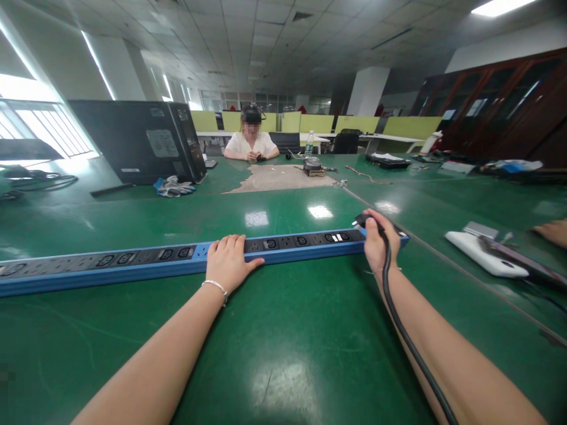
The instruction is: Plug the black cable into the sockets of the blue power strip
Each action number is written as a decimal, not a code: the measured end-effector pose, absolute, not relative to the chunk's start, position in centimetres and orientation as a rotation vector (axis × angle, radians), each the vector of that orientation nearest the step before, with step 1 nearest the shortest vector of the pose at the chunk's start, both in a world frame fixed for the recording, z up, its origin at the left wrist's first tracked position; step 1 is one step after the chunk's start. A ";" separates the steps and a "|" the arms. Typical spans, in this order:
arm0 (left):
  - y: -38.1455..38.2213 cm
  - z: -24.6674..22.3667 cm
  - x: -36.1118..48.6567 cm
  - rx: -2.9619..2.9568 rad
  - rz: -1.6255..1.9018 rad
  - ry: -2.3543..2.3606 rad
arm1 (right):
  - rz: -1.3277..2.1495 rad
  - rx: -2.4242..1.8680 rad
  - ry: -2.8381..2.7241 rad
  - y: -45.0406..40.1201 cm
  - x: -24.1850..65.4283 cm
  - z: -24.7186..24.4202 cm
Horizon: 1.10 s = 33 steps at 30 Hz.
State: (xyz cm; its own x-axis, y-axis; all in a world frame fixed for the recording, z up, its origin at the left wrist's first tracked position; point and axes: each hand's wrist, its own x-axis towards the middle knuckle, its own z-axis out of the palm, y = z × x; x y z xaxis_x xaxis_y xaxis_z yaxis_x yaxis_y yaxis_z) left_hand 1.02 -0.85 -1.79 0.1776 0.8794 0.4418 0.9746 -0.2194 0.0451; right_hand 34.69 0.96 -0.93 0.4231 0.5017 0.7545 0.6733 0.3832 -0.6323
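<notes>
"What's on the glossy green table?"

"A long, straight blue power strip with black socket panels, its long axis running left to right in front of the person."

"And each grip?"

"The left grip rests open across the strip, thumb spread. The right grip, nearer the strip's right end, closes around a thick black cable's black plug, metal prongs pointing left. Contact with the strip? I can't tell."
</notes>
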 end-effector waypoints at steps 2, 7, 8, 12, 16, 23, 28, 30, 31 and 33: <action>-0.9 -1.8 1.0 -2.208 -0.553 -1.784 | -0.024 -1.233 -1.356 0.9 32.8 -0.7; -0.8 -1.9 1.0 -2.203 -0.561 -1.773 | 0.107 -1.257 -1.521 1.1 29.4 -1.4; -0.8 -2.0 1.0 -2.201 -0.568 -1.767 | 0.112 -1.267 -1.531 1.2 29.2 -1.6; -0.7 -2.0 1.0 -2.199 -0.583 -1.762 | 0.107 -1.321 -1.549 1.2 29.1 -2.0; -0.7 -2.0 1.0 -2.203 -0.584 -1.767 | 0.077 -1.347 -1.579 1.1 28.9 -1.8; -0.8 -2.0 1.1 -2.213 -0.583 -1.799 | -0.099 -1.494 -1.621 0.9 27.7 -1.4; -0.8 -2.0 1.1 -2.206 -0.593 -1.779 | -0.199 -1.511 -1.677 0.6 27.2 -1.9; -0.8 -2.0 1.1 -2.205 -0.593 -1.777 | -0.230 -1.496 -1.703 0.4 26.9 -2.2; -0.8 -2.0 1.1 -2.207 -0.592 -1.779 | -0.247 -1.485 -1.720 0.2 26.8 -2.3; -0.8 -2.0 1.1 -2.212 -0.586 -1.786 | -0.278 -1.468 -1.741 0.0 26.7 -2.5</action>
State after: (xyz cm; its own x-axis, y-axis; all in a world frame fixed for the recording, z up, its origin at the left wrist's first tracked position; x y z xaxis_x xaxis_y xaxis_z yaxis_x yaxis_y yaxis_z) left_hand 1.12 -0.82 -1.98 0.1732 0.8768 0.4486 0.9722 -0.2250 0.0645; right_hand 26.67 0.04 -2.48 0.0188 0.7163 0.6975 0.8979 0.2948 -0.3269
